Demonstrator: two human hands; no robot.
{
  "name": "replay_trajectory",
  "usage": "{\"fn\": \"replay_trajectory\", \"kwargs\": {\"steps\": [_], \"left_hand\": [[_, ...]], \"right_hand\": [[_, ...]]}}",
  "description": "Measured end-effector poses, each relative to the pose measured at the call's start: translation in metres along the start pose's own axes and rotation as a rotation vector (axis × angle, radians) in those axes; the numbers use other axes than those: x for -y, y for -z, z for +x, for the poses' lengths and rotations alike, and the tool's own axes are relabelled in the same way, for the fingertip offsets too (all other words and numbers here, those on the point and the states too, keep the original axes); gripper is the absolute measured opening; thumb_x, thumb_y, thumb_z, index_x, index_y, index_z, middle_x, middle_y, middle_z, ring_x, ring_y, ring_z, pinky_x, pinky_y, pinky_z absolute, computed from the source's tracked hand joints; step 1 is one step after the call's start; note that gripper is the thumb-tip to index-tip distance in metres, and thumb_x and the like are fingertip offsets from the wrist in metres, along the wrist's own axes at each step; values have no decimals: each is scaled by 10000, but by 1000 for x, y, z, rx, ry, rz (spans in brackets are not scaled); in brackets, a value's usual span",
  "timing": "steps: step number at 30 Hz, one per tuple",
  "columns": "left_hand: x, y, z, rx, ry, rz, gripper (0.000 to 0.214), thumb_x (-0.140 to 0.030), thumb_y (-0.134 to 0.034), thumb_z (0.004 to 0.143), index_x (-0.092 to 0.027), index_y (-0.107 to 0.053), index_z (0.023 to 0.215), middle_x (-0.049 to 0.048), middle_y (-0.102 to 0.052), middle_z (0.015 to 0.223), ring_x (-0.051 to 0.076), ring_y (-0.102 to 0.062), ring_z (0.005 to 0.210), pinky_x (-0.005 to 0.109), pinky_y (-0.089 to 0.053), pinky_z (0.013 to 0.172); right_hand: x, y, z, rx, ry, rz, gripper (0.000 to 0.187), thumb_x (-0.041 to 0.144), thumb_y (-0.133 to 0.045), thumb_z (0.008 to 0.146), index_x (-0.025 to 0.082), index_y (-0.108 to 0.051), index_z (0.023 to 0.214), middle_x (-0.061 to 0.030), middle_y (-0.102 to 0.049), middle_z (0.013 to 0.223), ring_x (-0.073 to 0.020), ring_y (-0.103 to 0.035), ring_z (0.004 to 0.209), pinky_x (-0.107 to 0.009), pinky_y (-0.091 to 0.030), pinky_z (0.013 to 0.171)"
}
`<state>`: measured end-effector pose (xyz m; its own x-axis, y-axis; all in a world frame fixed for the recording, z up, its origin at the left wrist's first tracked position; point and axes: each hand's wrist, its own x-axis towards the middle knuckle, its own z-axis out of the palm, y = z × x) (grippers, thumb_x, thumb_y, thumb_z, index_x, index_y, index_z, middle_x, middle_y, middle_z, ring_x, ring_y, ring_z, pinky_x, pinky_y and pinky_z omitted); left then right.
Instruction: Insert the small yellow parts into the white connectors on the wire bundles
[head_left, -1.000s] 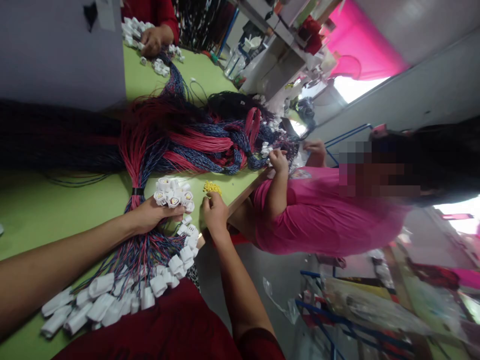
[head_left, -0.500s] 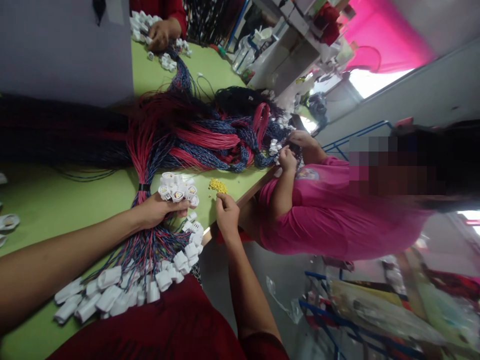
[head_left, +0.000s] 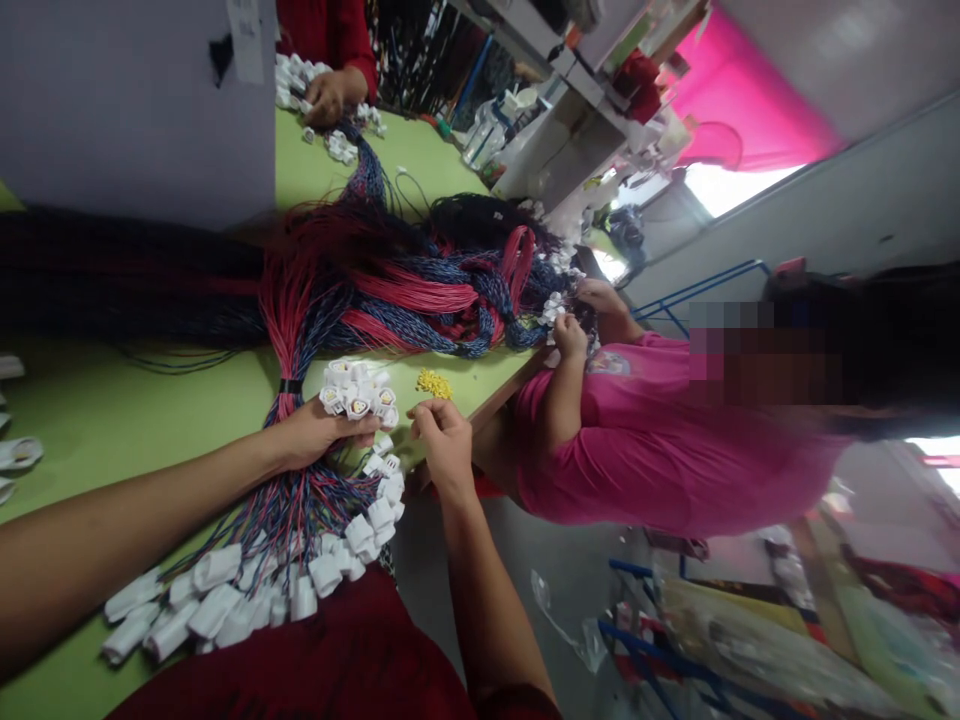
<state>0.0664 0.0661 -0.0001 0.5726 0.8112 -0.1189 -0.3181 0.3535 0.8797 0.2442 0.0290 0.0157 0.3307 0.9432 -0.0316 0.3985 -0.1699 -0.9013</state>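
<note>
My left hand (head_left: 319,432) is closed around a cluster of white plastic connectors (head_left: 358,392), some with yellow bits in their open faces. Just to the right, my right hand (head_left: 444,432) has its thumb and fingers pinched together; whatever sits between the tips is too small to make out. Beyond those fingertips lies a small heap of yellow pieces (head_left: 433,384) on the green table. Below my left hand, a bundle of red and blue wires (head_left: 300,500) fans out into many more white connectors (head_left: 217,605). A black band (head_left: 290,386) ties the bundle.
Thick red and blue wire hanks (head_left: 420,290) lie across the green table (head_left: 225,410). At the right edge a co-worker in a pink shirt (head_left: 630,430) handles white connectors. Another person's hand (head_left: 326,97) rests by connectors at the far side, beside a grey panel (head_left: 135,110).
My right hand has moved from the yellow heap slightly left, toward the connectors in my left hand. The left hand keeps its hold. The whole view has shifted a little.
</note>
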Motion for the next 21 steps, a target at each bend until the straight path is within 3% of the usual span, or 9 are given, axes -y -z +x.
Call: {"fn": "replay_trajectory", "kwargs": {"steps": [5,9,15,21], "left_hand": [[2,0,1,-2,4,-43,155,-255,-714,683,-123,-634,668,-13,-582,544,98,-512,510,221,-433,530],[-2,-2,1,-17,3,-80,178,-247,-733,663,-128,-601,645,-19,-576,552,92,-513,502,221,-440,526],[-2,0,1,1,-4,-42,198,-246,-714,681,-128,-577,601,-16,-563,523,93,-503,489,225,-440,521],[-2,-1,0,-6,-31,-8,206,-263,-698,706,-132,-569,614,-12,-561,543,98,-508,508,225,-434,521]], "right_hand": [[27,-3,-14,57,-22,320,92,262,-601,706,179,-562,694,52,-525,579,-75,-449,504,-229,-377,558],[32,-7,-17,92,-88,435,112,268,-634,687,182,-565,705,58,-508,571,-70,-435,512,-218,-341,530],[32,-10,-21,123,-101,329,174,323,-629,726,170,-576,663,62,-481,509,-64,-398,478,-214,-315,503],[34,-16,-21,68,-65,239,167,321,-639,716,176,-589,652,67,-480,520,-66,-389,489,-208,-328,506]]}}
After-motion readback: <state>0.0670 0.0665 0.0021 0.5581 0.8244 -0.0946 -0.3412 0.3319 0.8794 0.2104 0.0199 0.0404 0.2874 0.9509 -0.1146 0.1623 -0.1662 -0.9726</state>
